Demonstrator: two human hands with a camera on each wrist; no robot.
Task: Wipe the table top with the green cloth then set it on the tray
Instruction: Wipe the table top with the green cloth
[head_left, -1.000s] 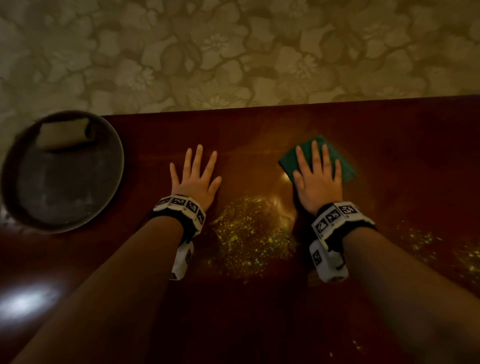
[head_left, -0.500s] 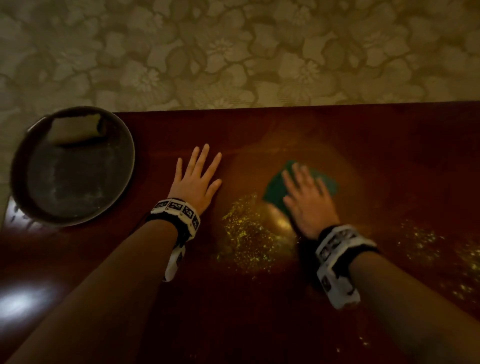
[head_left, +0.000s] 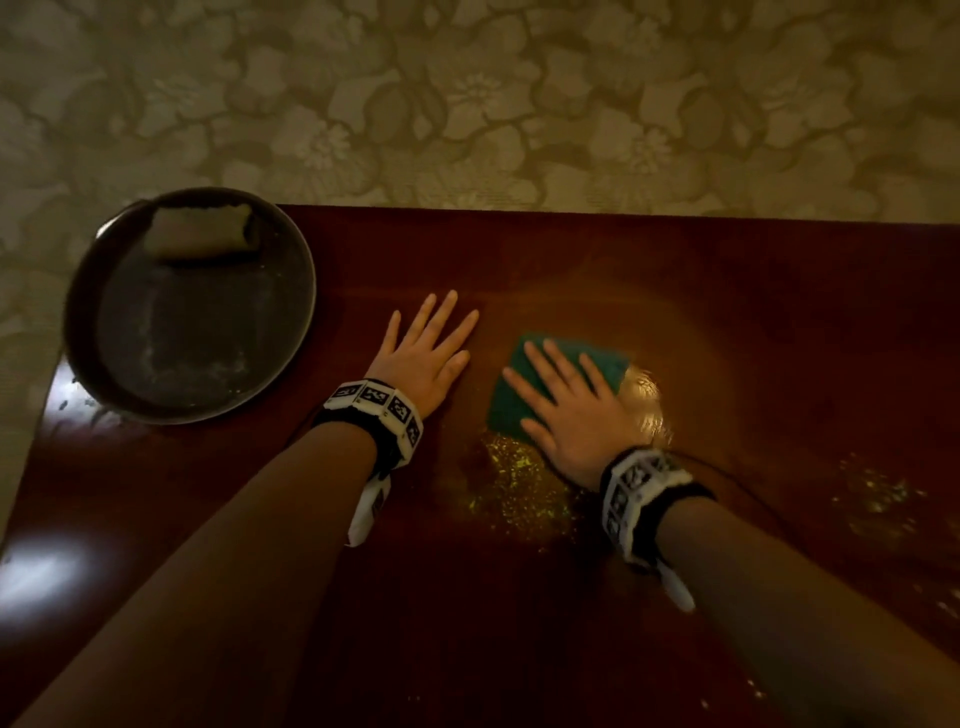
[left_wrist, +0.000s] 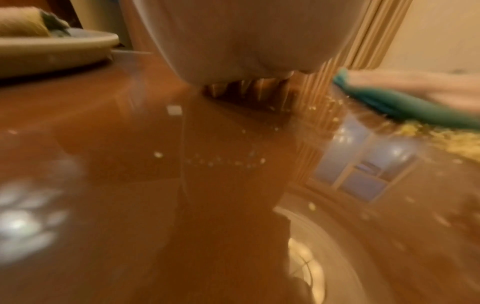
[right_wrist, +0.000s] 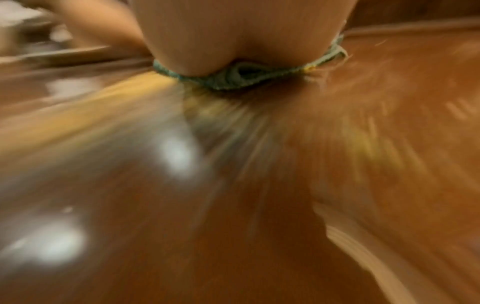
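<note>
The green cloth (head_left: 602, 366) lies flat on the dark red table top (head_left: 753, 312), and my right hand (head_left: 566, 405) presses on it with straight, spread fingers. A patch of yellow crumbs (head_left: 514, 488) sits just in front of the cloth, nearer to me. My left hand (head_left: 426, 353) rests flat on the table to the left of the cloth, fingers straight, holding nothing. The round dark tray (head_left: 130, 400) stands at the table's far left corner. In the left wrist view the cloth (left_wrist: 405, 105) shows at the right; in the blurred right wrist view the cloth (right_wrist: 233, 79) is bunched under my palm.
A folded pale cloth (head_left: 200, 234) lies at the back of the tray. More yellow crumbs (head_left: 872, 493) are scattered at the right. The table's far edge (head_left: 571, 210) borders a floral carpet (head_left: 467, 104); its left edge runs just left of the tray.
My right hand has dragged the green cloth from farther back toward me and to the left, up to the crumb patch. My left hand has stayed flat on the table.
</note>
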